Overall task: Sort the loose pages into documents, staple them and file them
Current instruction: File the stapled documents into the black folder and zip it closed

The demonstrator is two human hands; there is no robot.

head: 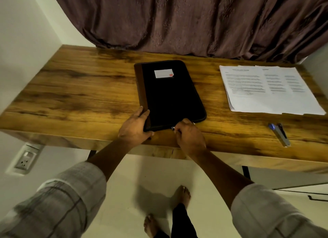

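Folder: I see the black zip folder (pixel 170 95) flat on the table (pixel 79 88), closed.
Left hand (pixel 134 126): grips the folder's 7 o'clock corner, fingers curled over the edge.
Right hand (pixel 190 134): fingers narrow, pinching the zip pull (pixel 173 128) at 6 o'clock.
Pages (pixel 269 88): stacked at 2 o'clock, well apart from the folder.
Stapler (pixel 280 134): at 4 o'clock.

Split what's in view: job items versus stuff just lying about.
Job: zip folder, gripped at its near corner by the left hand; zipper pull, pinched by the right hand; printed pages; stapler.
Lying about: curtain; wall socket.
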